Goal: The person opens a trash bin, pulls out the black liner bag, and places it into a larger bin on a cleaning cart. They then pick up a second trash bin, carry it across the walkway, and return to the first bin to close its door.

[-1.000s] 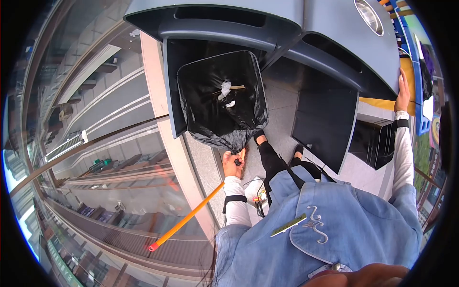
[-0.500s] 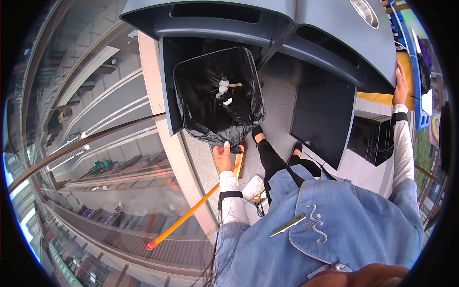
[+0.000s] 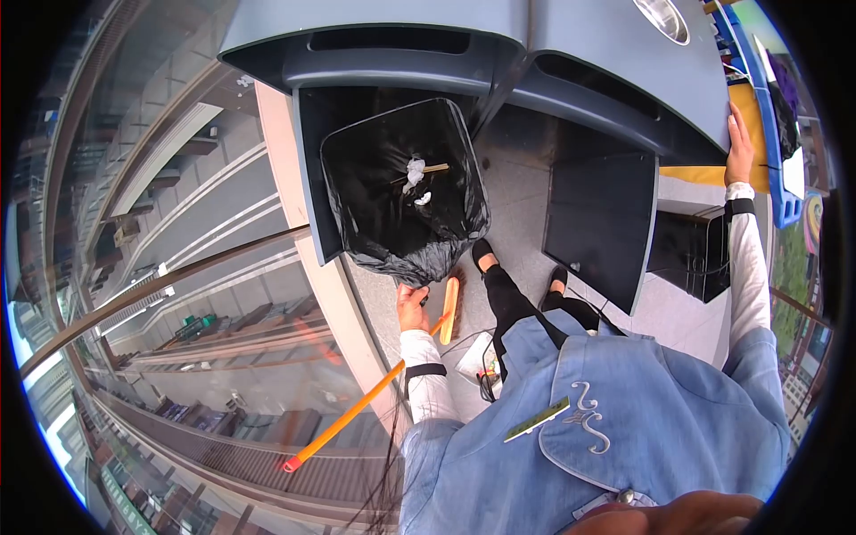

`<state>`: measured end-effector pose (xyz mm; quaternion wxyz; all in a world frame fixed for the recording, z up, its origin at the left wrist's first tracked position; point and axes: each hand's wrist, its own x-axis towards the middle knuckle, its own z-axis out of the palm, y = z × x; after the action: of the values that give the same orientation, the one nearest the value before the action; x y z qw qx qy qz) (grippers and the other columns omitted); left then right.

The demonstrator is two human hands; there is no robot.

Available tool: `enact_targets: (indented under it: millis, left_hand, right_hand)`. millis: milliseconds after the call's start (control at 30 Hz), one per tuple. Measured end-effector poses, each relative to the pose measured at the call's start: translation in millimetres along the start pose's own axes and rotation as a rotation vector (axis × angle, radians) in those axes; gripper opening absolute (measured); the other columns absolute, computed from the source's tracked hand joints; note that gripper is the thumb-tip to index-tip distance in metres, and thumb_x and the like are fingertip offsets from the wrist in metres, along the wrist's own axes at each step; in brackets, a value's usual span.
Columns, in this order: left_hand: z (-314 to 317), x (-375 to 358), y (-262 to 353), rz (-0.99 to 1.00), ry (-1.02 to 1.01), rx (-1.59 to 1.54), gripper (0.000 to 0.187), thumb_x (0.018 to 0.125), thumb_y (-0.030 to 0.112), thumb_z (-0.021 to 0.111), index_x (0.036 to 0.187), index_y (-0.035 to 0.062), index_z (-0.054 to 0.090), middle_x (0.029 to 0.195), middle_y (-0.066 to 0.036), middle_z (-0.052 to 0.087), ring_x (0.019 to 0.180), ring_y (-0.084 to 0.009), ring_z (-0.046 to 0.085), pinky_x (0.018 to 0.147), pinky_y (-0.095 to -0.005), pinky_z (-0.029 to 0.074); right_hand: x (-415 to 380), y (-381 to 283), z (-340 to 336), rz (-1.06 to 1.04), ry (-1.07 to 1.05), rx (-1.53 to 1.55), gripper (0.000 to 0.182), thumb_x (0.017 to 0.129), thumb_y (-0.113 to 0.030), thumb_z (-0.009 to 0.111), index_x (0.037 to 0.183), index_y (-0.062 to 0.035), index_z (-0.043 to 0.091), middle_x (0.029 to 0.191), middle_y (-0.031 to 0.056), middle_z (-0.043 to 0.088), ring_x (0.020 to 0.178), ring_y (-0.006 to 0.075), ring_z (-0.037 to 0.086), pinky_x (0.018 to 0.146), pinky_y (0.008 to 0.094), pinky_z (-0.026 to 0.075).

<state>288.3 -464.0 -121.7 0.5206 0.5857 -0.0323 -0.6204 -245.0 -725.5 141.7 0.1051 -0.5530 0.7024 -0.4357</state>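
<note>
Black bin liner (image 3: 379, 239): thin, glossy plastic film, creased along its walls and set to a squared rim with rounded corners. It is located in the left bay beneath the grey housing (image 3: 374, 68), with its near edge gathered toward you. Your left hand (image 3: 413, 308) pinches this gathered edge between thumb and bent fingers. Your right hand (image 3: 739, 152) lies against the right side of the housing, fingers straight and laid along the surface.

Inside the liner, note the crumpled white tissue (image 3: 413, 176) and slender wooden sticks (image 3: 436, 168). The housing is smooth, with curved edges, two long slots and a round, shiny metal fitting (image 3: 666, 20). A flat, dark panel (image 3: 599, 218) stands at the right bay. A broom (image 3: 450, 312) with a bristled head and a straight orange handle extends beneath your left forearm to a red end cap (image 3: 292, 465).

Your blue denim smock (image 3: 678, 410) bears pale scrolled embroidery (image 3: 590, 419) and a narrow green badge (image 3: 537, 420); the badge's markings are too small to read. At lower left, a green sign (image 3: 125, 510) carries pale characters, illegible at this size.
</note>
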Motion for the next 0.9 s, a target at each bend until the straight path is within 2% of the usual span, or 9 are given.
enact_targets:
  millis: [233,367,500,600,700,733,800,833,900]
  left_hand:
    - [43.2,-39.7,69.9,0.199,-0.026,0.151,0.024,0.069,-0.004,0.052,0.091,0.0061,0.053,0.088,0.001,0.055,0.08,-0.0088,0.049,0.077,-0.0221,0.035]
    - [72.1,-49.8,104.5,0.194,0.023,-0.008,0.02,0.076,0.002,0.05,0.095,0.0086,0.048,0.086,0.0,0.055,0.07,-0.0061,0.05,0.051,-0.0185,0.04]
    - [117.4,-39.0,124.5,0.47,-0.074,0.182,0.021,0.078,0.002,0.047,0.099,0.0052,0.046,0.09,-0.002,0.053,0.076,-0.0082,0.049,0.066,-0.0207,0.039]
    - [139.9,-35.9,107.9,0.471,-0.187,0.469,0.018,0.08,0.005,0.046,0.097,0.0022,0.042,0.09,-0.006,0.052,0.08,-0.0114,0.048,0.072,-0.0228,0.037]
    - [150.7,-37.6,74.8,0.519,-0.003,1.004,0.036,0.078,0.016,0.052,0.103,-0.0026,0.036,0.091,-0.02,0.052,0.083,-0.0332,0.051,0.073,-0.0347,0.039]
    - [144.4,-35.4,61.5,0.445,0.036,1.143,0.062,0.07,0.03,0.062,0.112,-0.0019,0.03,0.093,-0.025,0.051,0.086,-0.0386,0.05,0.073,-0.0379,0.04]
    - [130.3,-40.6,51.2,0.508,0.054,1.451,0.094,0.055,0.041,0.071,0.121,-0.001,0.019,0.094,-0.028,0.049,0.084,-0.0396,0.051,0.073,-0.0393,0.042]
    - [131.2,-44.6,60.0,0.35,0.106,1.582,0.114,0.043,0.046,0.075,0.125,0.0003,0.009,0.095,-0.028,0.047,0.08,-0.0385,0.052,0.071,-0.038,0.044]
    - [130.8,-44.0,72.9,0.191,0.167,1.758,0.11,0.049,0.039,0.074,0.126,0.0,0.006,0.095,-0.027,0.047,0.076,-0.0358,0.055,0.066,-0.0362,0.046]
  right_hand:
    - [-2.0,-3.7,-1.0,0.029,0.02,0.018,0.033,0.082,-0.023,0.045,0.109,-0.0041,0.05,0.11,0.0071,0.049,0.103,0.0142,0.043,0.089,0.0214,0.028]
    - [-1.9,-1.7,-1.5,0.023,0.028,0.02,0.033,0.082,-0.025,0.045,0.109,-0.006,0.051,0.11,0.0071,0.049,0.103,0.0146,0.043,0.089,0.0213,0.028]
    - [-3.0,-4.7,-0.5,0.061,0.05,0.027,0.034,0.081,-0.026,0.046,0.109,-0.0061,0.051,0.109,0.0071,0.05,0.104,0.015,0.043,0.089,0.0213,0.027]
    - [-2.5,-1.8,-3.0,0.059,0.033,0.052,0.034,0.081,-0.027,0.046,0.109,-0.0076,0.051,0.109,0.007,0.05,0.103,0.0149,0.043,0.089,0.0215,0.028]
    - [-2.5,-1.5,-3.0,0.08,0.056,0.027,0.033,0.081,-0.027,0.047,0.109,-0.0098,0.051,0.108,0.0071,0.05,0.102,0.0149,0.044,0.088,0.0218,0.029]
    - [-3.4,-2.8,-3.0,0.083,0.049,0.029,0.033,0.081,-0.028,0.047,0.109,-0.0104,0.051,0.107,0.0069,0.051,0.101,0.0147,0.044,0.088,0.0217,0.029]
    - [-2.0,-4.0,-3.7,0.086,0.058,0.028,0.033,0.081,-0.028,0.047,0.109,-0.0111,0.051,0.107,0.0067,0.051,0.1,0.0146,0.045,0.087,0.0217,0.03]
    - [-2.2,-3.5,-3.5,0.078,0.052,0.031,0.033,0.081,-0.028,0.047,0.108,-0.0106,0.052,0.106,0.0064,0.051,0.099,0.0142,0.045,0.087,0.0215,0.03]
    - [-3.6,-4.7,-2.8,0.073,0.056,0.035,0.032,0.081,-0.027,0.047,0.108,-0.0095,0.052,0.103,0.0056,0.052,0.095,0.013,0.047,0.084,0.0208,0.032]
